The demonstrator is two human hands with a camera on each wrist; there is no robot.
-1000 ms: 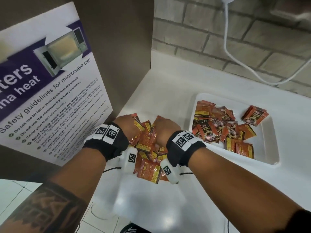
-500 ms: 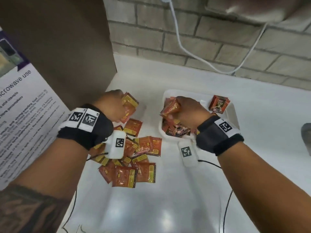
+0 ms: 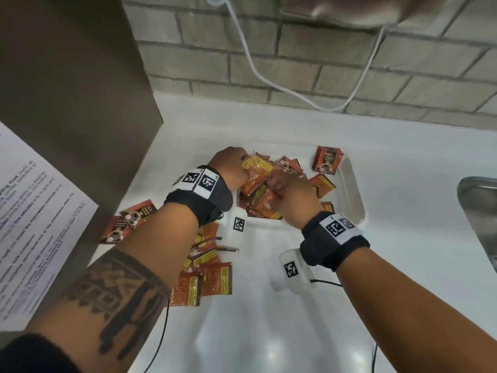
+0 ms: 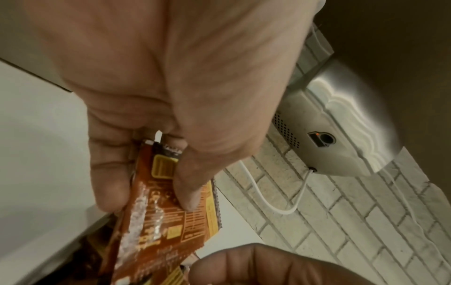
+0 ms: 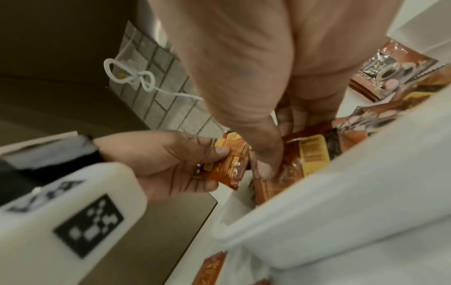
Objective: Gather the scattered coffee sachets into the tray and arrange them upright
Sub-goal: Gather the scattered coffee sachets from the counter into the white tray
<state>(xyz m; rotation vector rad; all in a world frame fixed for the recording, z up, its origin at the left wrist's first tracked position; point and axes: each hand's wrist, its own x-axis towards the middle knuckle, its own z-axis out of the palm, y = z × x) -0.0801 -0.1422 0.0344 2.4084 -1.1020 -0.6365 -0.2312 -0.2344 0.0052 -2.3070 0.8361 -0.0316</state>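
Orange-brown coffee sachets fill the left half of the white tray (image 3: 355,189) in a loose pile (image 3: 320,184). One small upright stack (image 3: 328,160) leans in its far right corner. My left hand (image 3: 246,168) pinches a few sachets (image 3: 259,165) over the tray's left end; the left wrist view shows thumb and fingers (image 4: 185,192) clamped on them (image 4: 165,208). My right hand (image 3: 274,187) is down in the tray, thumb (image 5: 266,165) and fingers curled onto sachets (image 5: 310,152) there. More sachets (image 3: 207,275) lie scattered on the white counter under my left forearm, and two (image 3: 126,224) by the panel.
A brown cabinet panel (image 3: 80,103) and a printed poster (image 3: 40,224) stand at the left. A brick wall with a white cable (image 3: 269,79) runs behind. A metal sink edge (image 3: 478,211) shows at far right. A steel wall appliance (image 4: 322,138) hangs above.
Both hands lifted bundles of sachets from the counter pile and carried them right to the tray. The right hand arrived first; the left hand has now joined it over the tray's left end.
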